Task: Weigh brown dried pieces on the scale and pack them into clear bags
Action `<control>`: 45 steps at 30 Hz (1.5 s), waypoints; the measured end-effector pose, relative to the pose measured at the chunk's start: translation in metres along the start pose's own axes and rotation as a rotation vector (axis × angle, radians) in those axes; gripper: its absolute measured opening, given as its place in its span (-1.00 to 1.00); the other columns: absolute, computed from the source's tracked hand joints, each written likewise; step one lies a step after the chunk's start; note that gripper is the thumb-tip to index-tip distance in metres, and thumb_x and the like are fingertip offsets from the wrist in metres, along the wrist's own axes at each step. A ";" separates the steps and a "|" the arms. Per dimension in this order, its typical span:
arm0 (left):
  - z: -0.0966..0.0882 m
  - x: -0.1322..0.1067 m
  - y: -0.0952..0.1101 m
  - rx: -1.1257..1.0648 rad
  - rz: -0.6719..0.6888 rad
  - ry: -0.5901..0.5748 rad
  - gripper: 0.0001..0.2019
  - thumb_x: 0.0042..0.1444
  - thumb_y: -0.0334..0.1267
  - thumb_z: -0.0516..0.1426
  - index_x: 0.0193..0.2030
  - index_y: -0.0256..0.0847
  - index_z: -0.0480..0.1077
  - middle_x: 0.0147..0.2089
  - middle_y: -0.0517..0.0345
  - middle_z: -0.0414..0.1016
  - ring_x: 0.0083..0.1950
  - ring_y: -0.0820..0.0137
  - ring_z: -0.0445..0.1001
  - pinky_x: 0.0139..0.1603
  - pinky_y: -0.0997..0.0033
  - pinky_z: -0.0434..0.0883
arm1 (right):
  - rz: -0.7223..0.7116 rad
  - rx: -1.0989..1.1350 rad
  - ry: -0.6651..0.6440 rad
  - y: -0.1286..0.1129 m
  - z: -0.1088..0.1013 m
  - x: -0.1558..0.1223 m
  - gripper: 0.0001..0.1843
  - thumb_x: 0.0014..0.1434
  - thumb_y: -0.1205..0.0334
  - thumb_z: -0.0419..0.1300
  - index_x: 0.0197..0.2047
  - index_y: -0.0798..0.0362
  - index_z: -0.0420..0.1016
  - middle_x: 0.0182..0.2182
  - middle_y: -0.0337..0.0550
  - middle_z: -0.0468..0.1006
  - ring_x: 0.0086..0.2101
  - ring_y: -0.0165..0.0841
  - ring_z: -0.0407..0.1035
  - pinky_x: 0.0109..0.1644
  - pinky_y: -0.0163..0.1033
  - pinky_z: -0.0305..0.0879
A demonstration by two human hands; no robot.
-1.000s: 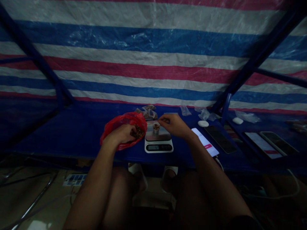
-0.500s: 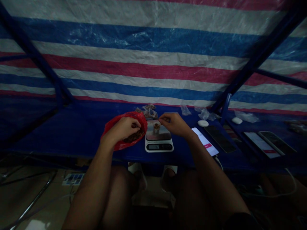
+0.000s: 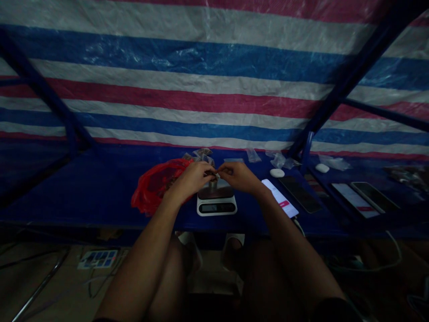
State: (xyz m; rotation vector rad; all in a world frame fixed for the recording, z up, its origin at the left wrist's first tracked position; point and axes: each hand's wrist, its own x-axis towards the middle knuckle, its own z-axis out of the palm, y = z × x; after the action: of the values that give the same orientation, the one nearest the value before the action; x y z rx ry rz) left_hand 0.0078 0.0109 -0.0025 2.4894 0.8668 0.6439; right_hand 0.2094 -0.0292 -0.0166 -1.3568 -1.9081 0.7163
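A small metal cup [image 3: 213, 184] holding brown bits stands on the plate of a white digital kitchen scale [image 3: 217, 208]. Right over the cup, my left hand [image 3: 196, 177] has its fingers pinched together; what they hold is hidden. My right hand [image 3: 236, 175] comes in from the other side, its thumb and fingertips also closed at the cup's upper edge, their contents too small to make out. To the left lies an open red plastic bag [image 3: 147, 190] with brown dried pieces inside, partly covered by my left hand and forearm.
Behind the scale are small clear bags [image 3: 203, 154] with brown contents. Clear plastic bags [image 3: 254, 155], a white case [image 3: 276, 173], a lit phone [image 3: 280, 199] and a dark phone [image 3: 300, 194] lie to the right. Blue metal bars [image 3: 335, 103] slant at both sides before a striped tarp [image 3: 201, 103].
My left hand has moved right, out of the red bag to above the cup. My right hand stays near the cup, its fingertips now almost meeting the left ones. The view has shifted slightly.
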 end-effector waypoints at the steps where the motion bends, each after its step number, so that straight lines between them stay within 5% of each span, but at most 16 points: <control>1: 0.000 0.000 0.000 0.002 -0.009 -0.001 -0.82 0.23 -0.36 0.20 -0.10 -0.22 0.64 -0.09 0.00 0.68 -0.05 0.22 0.61 0.04 0.28 0.47 | -0.004 -0.008 -0.006 0.001 0.000 0.000 -0.79 0.26 0.30 0.19 -0.12 0.11 0.65 -0.26 -0.09 0.71 -0.27 -0.30 0.57 -0.22 -0.28 0.37; 11: -0.001 -0.011 0.003 -0.173 -0.093 0.001 -0.72 0.20 -0.40 0.14 0.03 -0.21 0.55 0.03 0.04 0.67 0.02 0.25 0.62 0.09 0.32 0.51 | -0.001 -0.060 -0.036 0.003 0.002 0.001 -0.83 0.24 0.32 0.24 -0.15 0.09 0.66 -0.25 -0.07 0.72 -0.24 -0.27 0.60 -0.17 -0.24 0.42; 24: 0.004 -0.011 -0.011 -0.195 -0.054 0.062 -0.77 0.25 -0.39 0.14 -0.02 -0.19 0.57 -0.06 0.07 0.69 -0.04 0.26 0.64 -0.01 0.32 0.51 | -0.034 -0.146 -0.027 0.001 0.003 0.003 -0.83 0.23 0.36 0.25 -0.20 0.08 0.70 -0.25 -0.10 0.73 -0.29 -0.32 0.58 -0.19 -0.29 0.37; 40: 0.004 -0.016 -0.011 -0.307 -0.046 0.061 -0.66 0.19 -0.50 0.13 0.07 -0.22 0.52 0.05 0.03 0.65 0.04 0.29 0.63 0.12 0.26 0.53 | -0.077 -0.089 0.004 0.001 0.002 0.002 -0.89 0.18 0.37 0.28 -0.20 0.09 0.62 -0.30 -0.14 0.68 -0.29 -0.34 0.53 -0.19 -0.29 0.35; 45: 0.004 -0.017 -0.016 -0.260 -0.065 0.071 -0.67 0.24 -0.40 0.18 0.14 -0.19 0.50 0.04 0.03 0.67 0.07 0.27 0.63 0.12 0.26 0.52 | -0.045 -0.091 0.017 0.001 0.002 0.003 -0.87 0.22 0.34 0.27 -0.16 0.10 0.63 -0.29 -0.10 0.69 -0.29 -0.32 0.54 -0.20 -0.28 0.36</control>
State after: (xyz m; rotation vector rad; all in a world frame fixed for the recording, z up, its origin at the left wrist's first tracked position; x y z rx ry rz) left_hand -0.0091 0.0097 -0.0190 2.2104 0.8280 0.7736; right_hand 0.2077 -0.0258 -0.0174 -1.3658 -1.9726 0.6006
